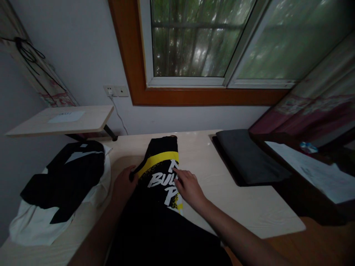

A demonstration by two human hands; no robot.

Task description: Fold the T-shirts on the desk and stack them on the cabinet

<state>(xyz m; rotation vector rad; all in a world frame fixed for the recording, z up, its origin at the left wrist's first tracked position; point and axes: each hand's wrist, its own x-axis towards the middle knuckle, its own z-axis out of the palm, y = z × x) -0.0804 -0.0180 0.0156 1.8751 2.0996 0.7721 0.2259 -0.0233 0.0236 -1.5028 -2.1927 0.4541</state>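
A black T-shirt (155, 144) with a yellow band and white lettering lies on the pale table in front of me, folded into a narrow strip. My left hand (124, 184) holds its left edge, the fingers curled round a fold of the cloth. On the right edge of the printed part, my right hand (190, 186) rests with its fingers stretched out and the thumb apart. The near end of the shirt merges with dark cloth close to my body, so its border is hard to make out.
Black and white clothes (80, 166) are heaped at the left, beside a small raised shelf (94, 122) with a paper on it. A dark grey folded item (244, 155) lies at the right. Beyond the table's right side is a dark surface with a white sheet (307, 170).
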